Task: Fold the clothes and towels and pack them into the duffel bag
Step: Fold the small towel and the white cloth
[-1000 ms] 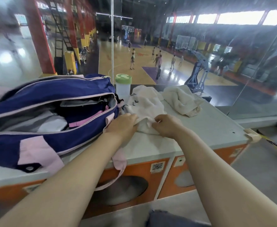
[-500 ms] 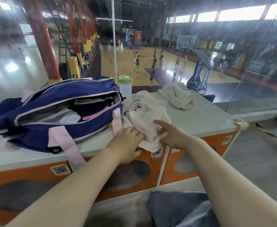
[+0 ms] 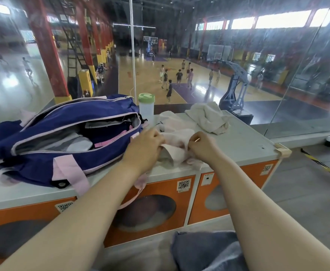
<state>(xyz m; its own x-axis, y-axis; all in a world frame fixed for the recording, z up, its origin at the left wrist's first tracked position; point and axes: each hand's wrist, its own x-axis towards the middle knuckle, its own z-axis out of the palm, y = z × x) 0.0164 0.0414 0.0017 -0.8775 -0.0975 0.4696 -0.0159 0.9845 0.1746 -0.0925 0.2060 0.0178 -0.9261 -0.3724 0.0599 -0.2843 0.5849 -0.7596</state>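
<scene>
Pale pink garment (image 3: 176,137) lies crumpled on the white cabinet top (image 3: 244,141), near its front edge and just right of the navy duffel bag (image 3: 66,132). Both hands pinch it: the left hand (image 3: 146,145) grips the cloth's left side with curled fingers, the right hand (image 3: 201,144) clutches its right side. The bag sits at the left end of the top, its zip open, with folded grey and white items inside and pink straps hanging over the front edge. A cream towel (image 3: 207,116) lies bunched near the back edge, and a green-lidded bottle (image 3: 146,107) stands between bag and towel.
</scene>
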